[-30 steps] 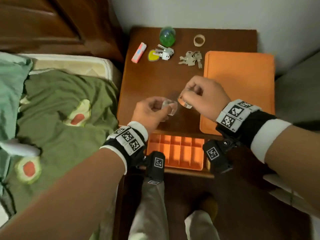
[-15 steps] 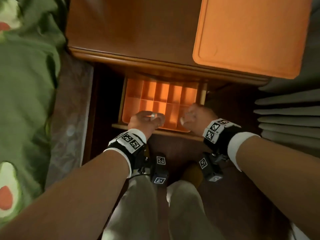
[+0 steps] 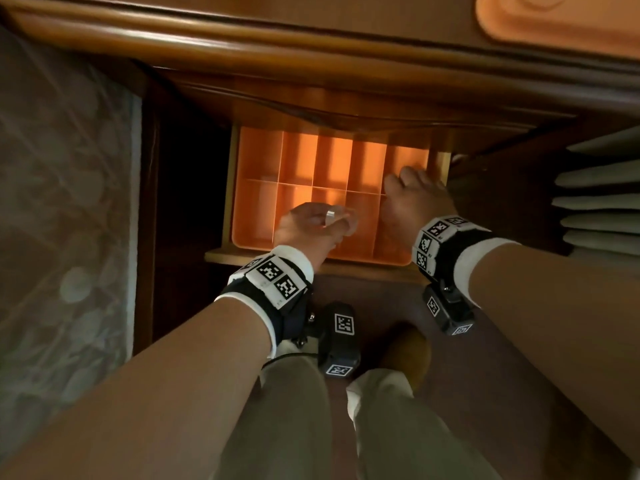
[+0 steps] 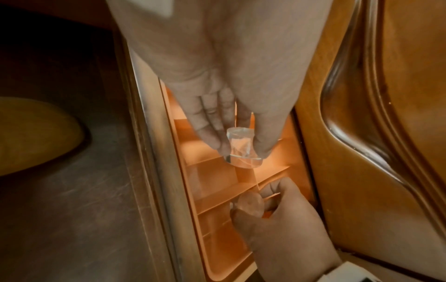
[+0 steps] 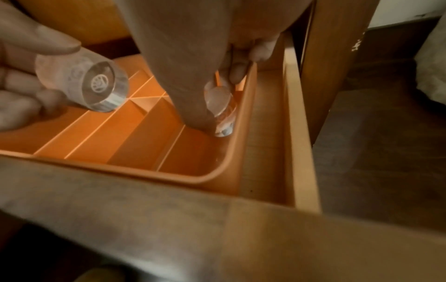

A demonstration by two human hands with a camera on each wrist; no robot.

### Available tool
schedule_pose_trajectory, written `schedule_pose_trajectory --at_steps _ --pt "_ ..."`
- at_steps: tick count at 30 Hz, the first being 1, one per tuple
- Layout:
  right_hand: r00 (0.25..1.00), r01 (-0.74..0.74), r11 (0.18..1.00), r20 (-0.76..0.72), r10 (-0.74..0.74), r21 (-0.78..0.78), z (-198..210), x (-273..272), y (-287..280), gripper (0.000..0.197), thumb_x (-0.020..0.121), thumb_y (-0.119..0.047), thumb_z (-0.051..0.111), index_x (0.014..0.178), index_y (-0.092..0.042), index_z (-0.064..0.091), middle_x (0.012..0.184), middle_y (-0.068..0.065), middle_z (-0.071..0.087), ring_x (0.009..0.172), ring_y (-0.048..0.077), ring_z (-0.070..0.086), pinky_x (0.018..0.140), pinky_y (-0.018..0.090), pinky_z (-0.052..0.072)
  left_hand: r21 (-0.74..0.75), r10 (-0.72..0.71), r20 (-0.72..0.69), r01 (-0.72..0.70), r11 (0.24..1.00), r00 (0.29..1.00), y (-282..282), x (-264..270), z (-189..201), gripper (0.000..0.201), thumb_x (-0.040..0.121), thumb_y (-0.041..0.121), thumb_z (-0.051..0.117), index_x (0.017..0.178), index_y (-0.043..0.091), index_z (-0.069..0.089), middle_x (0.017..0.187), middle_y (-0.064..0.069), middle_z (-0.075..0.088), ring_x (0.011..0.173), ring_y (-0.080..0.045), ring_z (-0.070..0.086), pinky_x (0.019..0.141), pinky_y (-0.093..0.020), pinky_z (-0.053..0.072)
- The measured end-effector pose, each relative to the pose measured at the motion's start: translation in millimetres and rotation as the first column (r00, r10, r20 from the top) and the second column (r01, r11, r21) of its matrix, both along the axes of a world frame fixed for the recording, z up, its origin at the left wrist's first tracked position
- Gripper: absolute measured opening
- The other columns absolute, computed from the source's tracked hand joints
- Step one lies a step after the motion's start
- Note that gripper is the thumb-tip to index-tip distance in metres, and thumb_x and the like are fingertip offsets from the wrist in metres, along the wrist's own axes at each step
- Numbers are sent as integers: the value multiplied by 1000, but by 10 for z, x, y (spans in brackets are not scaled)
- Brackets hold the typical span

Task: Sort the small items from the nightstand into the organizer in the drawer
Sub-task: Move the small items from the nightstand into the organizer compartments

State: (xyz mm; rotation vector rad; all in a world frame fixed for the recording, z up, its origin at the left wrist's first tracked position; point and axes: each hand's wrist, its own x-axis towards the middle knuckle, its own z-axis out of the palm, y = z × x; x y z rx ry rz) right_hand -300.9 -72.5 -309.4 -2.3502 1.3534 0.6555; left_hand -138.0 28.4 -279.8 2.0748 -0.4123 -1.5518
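Your left hand (image 3: 309, 227) hangs over the front row of the orange plastic divided organizer (image 3: 258, 174), near its middle compartments, and its fingers (image 4: 212, 131) and thumb pinch a small clear glass cylinder (image 4: 73, 86) by its sides; the right wrist view shows an engraved round mark on its flat end. Your right hand (image 3: 414, 199) is down at the organizer's right end, its fingers (image 5: 237, 69) curled round a second clear glass piece (image 5: 222, 112) that stands nearly upright just inside the right wall, low in the rightmost compartment; whether it touches the floor of that compartment cannot be told.

The organizer sits in the pale wooden drawer (image 3: 440, 164), pulled partly out from under the dark wooden nightstand top (image 3: 311, 39). Only two rows of compartments show, and the back row runs under the nightstand's front edge, so room above it is tight. A narrow strip of bare drawer floor (image 5: 265, 133) lies between the organizer's right wall and the drawer side. Every compartment in view shows only orange bottom, apart from the one your right hand fills.

An orange flat lid (image 3: 561, 19) lies on the nightstand top at the upper right. The bed (image 3: 62, 202) lies close on your left, and your trouser legs (image 3: 291, 420) are just below the drawer front.
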Motion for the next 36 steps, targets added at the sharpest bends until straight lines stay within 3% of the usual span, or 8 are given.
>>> schedule_pose_trajectory --at_steps 7,11,14,19,21,25,30,36 --pt "1000 5 1000 -20 -5 15 16 15 11 69 77 -23 77 135 -17 41 140 10 44 136 32 37 105 47 39 22 -64 -62 65 998 996 -7 -42 56 32 65 32 88 93 29 73 89 8 79 78 -11 77 83 -35 62" --pt "954 160 966 219 -204 203 234 -27 88 67 73 -24 79 127 -27 40 127 2 44 110 21 50 83 36 50 56 -96 -82 101 993 992 -58 -103 131 42 66 33 87 105 26 72 88 7 78 80 -10 77 84 -35 62" --pt "931 60 930 315 -183 363 404 -56 170 76 70 -30 82 135 -30 42 131 -2 44 108 15 49 84 36 51 80 -114 -64 119 990 991 -126 -192 195 38 69 32 86 104 25 71 86 4 78 78 -12 77 82 -35 63" --pt "945 -5 963 317 -84 270 469 -127 192 43 76 -33 76 114 -18 63 116 1 59 110 23 54 90 39 47 94 -167 -42 171 981 985 -198 -389 265 53 48 59 78 92 31 70 99 1 77 90 -17 75 87 -37 60" --pt "948 69 969 288 -138 236 429 -197 174 35 79 -27 73 111 -21 64 111 -2 63 106 21 57 88 35 47 98 -131 -13 131 986 991 -205 -401 257 55 57 55 75 103 24 75 100 2 77 94 -16 73 89 -37 59" --pt "973 92 964 182 -140 250 299 -297 163 40 78 -29 73 116 -26 62 115 -3 62 105 20 61 86 32 51 108 -58 51 52 993 997 -204 -312 228 8 84 24 66 88 29 71 88 3 76 87 -14 74 87 -37 61" --pt "986 -138 980 108 124 142 165 -203 215 22 85 -27 59 106 -26 65 119 -6 59 112 18 54 90 35 43 87 -52 35 49 995 998 -181 -226 176 12 93 14 59 93 23 67 99 0 75 82 -8 72 86 -33 61" --pt "987 -141 979 96 128 145 81 -174 175 25 88 -33 55 110 -28 67 120 -4 60 111 22 56 94 39 43 90 -12 -1 12 996 1000 -142 -200 149 19 94 12 56 87 26 65 99 0 74 84 -10 73 85 -35 61"
